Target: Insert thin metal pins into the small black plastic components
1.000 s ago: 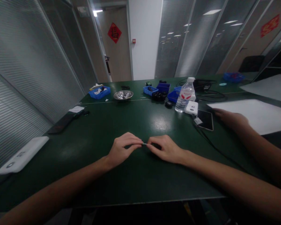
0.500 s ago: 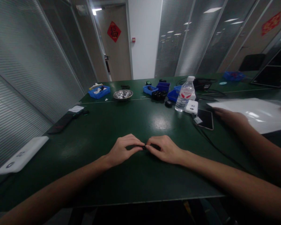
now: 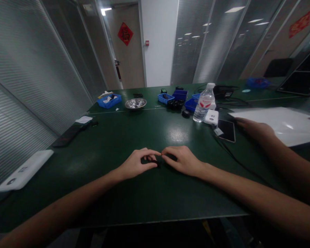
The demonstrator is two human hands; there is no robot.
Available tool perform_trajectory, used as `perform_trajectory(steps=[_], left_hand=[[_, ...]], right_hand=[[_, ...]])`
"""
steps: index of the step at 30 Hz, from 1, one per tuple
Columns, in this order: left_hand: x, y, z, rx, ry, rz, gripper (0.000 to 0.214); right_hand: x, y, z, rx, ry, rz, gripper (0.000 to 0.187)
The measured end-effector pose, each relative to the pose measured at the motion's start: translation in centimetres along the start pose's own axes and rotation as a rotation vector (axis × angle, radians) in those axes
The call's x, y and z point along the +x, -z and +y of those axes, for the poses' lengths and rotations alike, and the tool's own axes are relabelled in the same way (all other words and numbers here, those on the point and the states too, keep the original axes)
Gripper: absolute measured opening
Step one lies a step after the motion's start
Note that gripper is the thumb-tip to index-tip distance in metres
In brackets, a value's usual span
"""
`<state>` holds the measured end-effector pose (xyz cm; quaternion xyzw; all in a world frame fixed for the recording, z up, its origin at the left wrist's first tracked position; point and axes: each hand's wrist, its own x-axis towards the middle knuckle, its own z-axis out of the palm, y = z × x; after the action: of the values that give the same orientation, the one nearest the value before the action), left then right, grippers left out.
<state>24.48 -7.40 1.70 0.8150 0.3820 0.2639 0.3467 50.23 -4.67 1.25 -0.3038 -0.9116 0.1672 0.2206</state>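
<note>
Both of my hands meet low over the green table (image 3: pixel 105 193), fingertips nearly touching. A small black piece (image 3: pixel 158 164) sits at the thumb tip of my left hand (image 3: pixel 136 162), whose other fingers curl in behind it. The left index finger stretches out to the right fingertips. My right hand (image 3: pixel 182 159) is closed in a pinch, thumb and index finger together just above and right of the black piece. Whatever lies between those right fingertips is too small to make out. The kind of black piece cannot be told from its dark, tiny shape.
A water bottle (image 3: pixel 204 103), white device (image 3: pixel 211 117) and phone (image 3: pixel 226 131) stand right of my hands. Another person's hand (image 3: pixel 255 131) touches a white sheet (image 3: pixel 279 120). Farther back are a metal bowl (image 3: pixel 135 104) and blue trays (image 3: pixel 109 101). A white box (image 3: pixel 24 170) lies left.
My left index finger has lifted and straightened away from the thumb. My right fingertips have risen slightly, off the black piece, which now shows more clearly by the left thumb.
</note>
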Motion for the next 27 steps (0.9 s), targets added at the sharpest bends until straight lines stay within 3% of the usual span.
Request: perform_trajectory(steps=[7,18,27], left_hand=[[0.0,-0.2,0.0,0.164,-0.043,0.004,0.033],[-0.5,0.6,0.0,0.343,-0.14,-0.064,0.036],[-0.4,1.6,-0.4,0.354,-0.152,-0.106,0.04]], right_hand=[[0.1,0.2,-0.1,-0.143,0.011,-0.03,0.022],[-0.1,0.9,0.0,-0.298,0.163,-0.11,0.033],[0.0,0.5,0.6,-0.376,0.003,-0.043,0.029]])
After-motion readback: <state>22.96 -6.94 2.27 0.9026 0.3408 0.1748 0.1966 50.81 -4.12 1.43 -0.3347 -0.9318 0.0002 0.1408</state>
